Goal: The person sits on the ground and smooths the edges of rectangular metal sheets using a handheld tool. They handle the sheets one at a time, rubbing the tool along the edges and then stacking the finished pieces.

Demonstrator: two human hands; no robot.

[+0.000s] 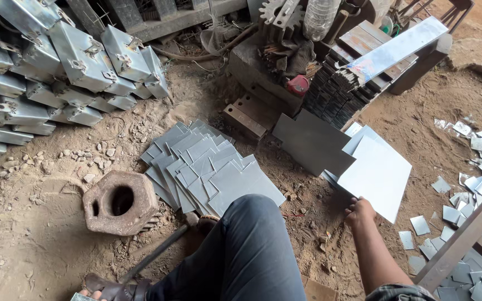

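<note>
My right hand (359, 210) grips the near edge of a pale square metal sheet (377, 175) that lies on a small stack of sheets on the dirt floor. A darker grey sheet (312, 142) rests just left of it. My left hand (86, 293) is at the bottom left corner, mostly out of frame, by a strap and a thin dark rod (154, 253); what it holds is unclear. My knee in dark trousers (241, 251) fills the lower middle. A fanned pile of notched grey metal sheets (207, 167) lies in front of the knee.
A rusty hexagonal block with a hole (119, 202) sits left of the knee. Stacked metal boxes (57, 67) fill the upper left. Bundled metal strips (344, 83) and a heavy anvil block (263, 67) stand behind. Small metal offcuts (475, 167) litter the right; a slanted bar (464, 237) crosses there.
</note>
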